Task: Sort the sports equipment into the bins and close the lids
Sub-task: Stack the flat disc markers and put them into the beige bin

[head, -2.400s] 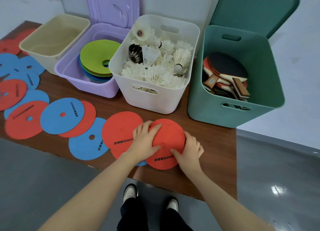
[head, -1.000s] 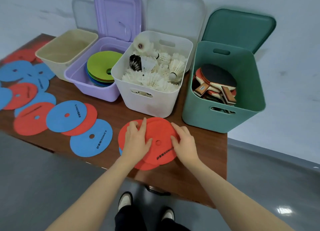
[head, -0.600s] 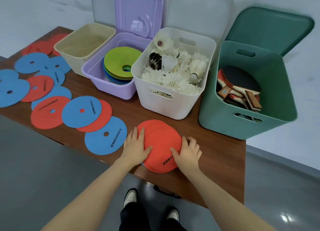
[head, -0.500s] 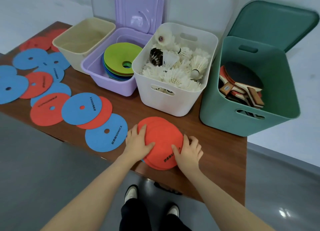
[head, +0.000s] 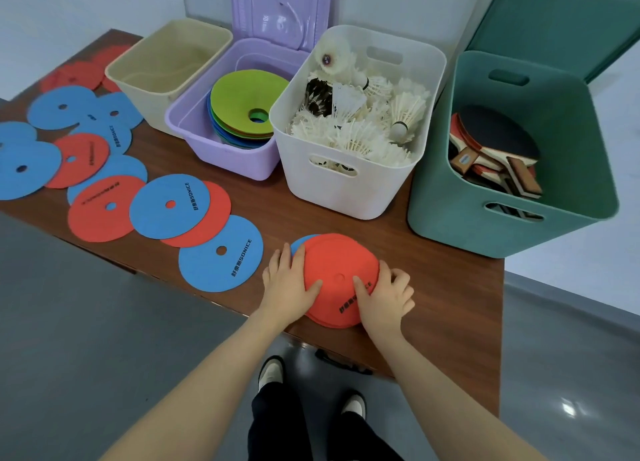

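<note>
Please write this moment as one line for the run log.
step: gathering flat discs | left hand: on red disc stack | right hand: gripping stack edge | beige bin: empty | lids: open

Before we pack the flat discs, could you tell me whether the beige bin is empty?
Empty as far as visible: the beige bin shows only bare inner walls and floor.
</note>
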Motion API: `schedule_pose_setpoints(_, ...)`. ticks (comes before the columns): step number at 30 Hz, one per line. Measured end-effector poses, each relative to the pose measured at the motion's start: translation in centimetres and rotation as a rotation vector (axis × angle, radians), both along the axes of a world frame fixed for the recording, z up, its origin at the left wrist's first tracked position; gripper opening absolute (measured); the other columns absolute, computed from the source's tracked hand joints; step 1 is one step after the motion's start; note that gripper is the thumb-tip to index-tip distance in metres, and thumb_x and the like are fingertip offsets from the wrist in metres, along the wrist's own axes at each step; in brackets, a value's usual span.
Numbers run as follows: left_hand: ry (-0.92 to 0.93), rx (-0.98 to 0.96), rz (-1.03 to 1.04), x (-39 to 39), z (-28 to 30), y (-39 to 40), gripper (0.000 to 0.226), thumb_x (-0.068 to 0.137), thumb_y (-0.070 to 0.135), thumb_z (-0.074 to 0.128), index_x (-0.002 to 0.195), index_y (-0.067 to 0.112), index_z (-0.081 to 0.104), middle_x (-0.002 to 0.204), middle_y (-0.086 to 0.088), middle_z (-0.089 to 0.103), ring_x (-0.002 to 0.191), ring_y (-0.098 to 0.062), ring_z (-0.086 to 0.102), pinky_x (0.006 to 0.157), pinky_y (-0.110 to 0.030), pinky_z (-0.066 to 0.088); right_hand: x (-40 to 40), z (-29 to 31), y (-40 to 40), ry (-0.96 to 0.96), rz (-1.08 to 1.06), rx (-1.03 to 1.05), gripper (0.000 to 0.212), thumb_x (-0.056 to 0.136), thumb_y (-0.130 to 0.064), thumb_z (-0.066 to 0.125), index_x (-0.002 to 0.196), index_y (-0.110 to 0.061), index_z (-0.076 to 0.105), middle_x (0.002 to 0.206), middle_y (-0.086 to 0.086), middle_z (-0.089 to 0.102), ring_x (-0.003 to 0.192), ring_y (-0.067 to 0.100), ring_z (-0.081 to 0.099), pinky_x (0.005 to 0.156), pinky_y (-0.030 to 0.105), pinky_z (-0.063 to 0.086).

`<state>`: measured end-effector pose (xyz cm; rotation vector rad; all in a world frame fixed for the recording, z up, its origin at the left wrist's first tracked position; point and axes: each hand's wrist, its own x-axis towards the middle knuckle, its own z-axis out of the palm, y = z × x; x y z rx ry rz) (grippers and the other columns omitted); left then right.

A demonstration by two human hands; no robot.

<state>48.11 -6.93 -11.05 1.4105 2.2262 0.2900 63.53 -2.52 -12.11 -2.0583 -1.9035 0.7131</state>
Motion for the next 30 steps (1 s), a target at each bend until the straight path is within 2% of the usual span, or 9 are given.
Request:
schedule_pose_setpoints(5,-0.046,0.06,-0.006,-1.1,0.2,-1.3,0.075,0.085,0.042,0.059,0.146,0.024,0.019,0.149,-0.009,0.021,0.132,-0.029,0.02,0.108,-0.042,0.02,-1.0,-0.1,-0.3,0.053,0.063,-0.016,0.064,0.084,-0.043,0.063,0.138,-0.019,0.038,0.13,0.008,0.033,0.114,0.026,0.033,0.097,0.039,0.024)
schedule_pose_setpoints(7,0.007,0.069,0.0,-1.2,0.0,-1.8,0.076,0.085,0.043,0.059,0.146,0.022,0.019,0.146,-0.009,0.025,0.13,-0.028,0.023,0.107,-0.04,0.021,-1.1,-0.1,-0.2,0.043,0.078,-0.013,0.064,0.084,-0.044,0.062,0.138,-0.018,0.037,0.13,0.009,0.032,0.115,0.026,0.032,0.098,0.039,0.023)
schedule_pose_setpoints(11,0.095,0.052,0.006,-0.3,-0.1,-2.1,0.072,0.089,0.05,0.049,0.146,0.02,0.017,0.15,-0.01,0.019,0.133,-0.03,0.017,0.108,-0.044,0.02,-0.9,0.1,-0.4,-0.046,0.105,0.017,0.066,0.084,-0.049,0.06,0.138,-0.017,0.037,0.133,0.009,0.032,0.117,0.028,0.033,0.099,0.042,0.022)
schedule_pose_setpoints(18,0.0,0.059,0.015,-1.2,-0.1,-3.6,0.07,0.088,0.043,0.054,0.146,0.025,0.02,0.151,-0.005,0.019,0.136,-0.025,0.015,0.108,-0.044,0.018,-1.5,0.0,-0.5,0.088,0.185,-0.066,0.063,0.08,-0.045,0.065,0.134,-0.024,0.039,0.134,0.001,0.028,0.123,0.024,0.026,0.106,0.042,0.015)
schedule_pose_setpoints(25,-0.081,0.145,0.081,-0.8,0.1,-3.9,0.073,0.08,0.039,0.066,0.142,0.026,0.03,0.135,-0.005,0.029,0.126,-0.023,0.024,0.104,-0.039,0.022,-1.6,0.5,0.0,0.207,0.191,-0.058,0.059,0.075,-0.03,0.074,0.124,-0.022,0.043,0.131,0.0,0.032,0.123,0.022,0.028,0.105,0.04,0.015)
schedule_pose_setpoints(28,-0.135,0.163,0.1,-0.8,0.6,-3.2,0.078,0.077,0.038,0.07,0.142,0.029,0.028,0.125,-0.004,0.027,0.119,-0.024,0.032,0.104,-0.04,0.03,-1.3,0.4,-0.5,0.26,0.207,-0.033,0.056,0.078,-0.028,0.071,0.125,-0.023,0.041,0.128,-0.003,0.042,0.12,0.019,0.034,0.104,0.038,0.015)
schedule_pose_setpoints(30,-0.144,0.162,0.099,-0.8,0.7,-2.7,0.081,0.076,0.039,0.071,0.142,0.03,0.025,0.123,-0.004,0.025,0.114,-0.026,0.039,0.102,-0.041,0.037,-1.0,0.4,-0.7,0.282,0.211,-0.009,0.055,0.08,-0.028,0.07,0.126,-0.023,0.04,0.126,-0.004,0.046,0.118,0.015,0.037,0.102,0.033,0.014)
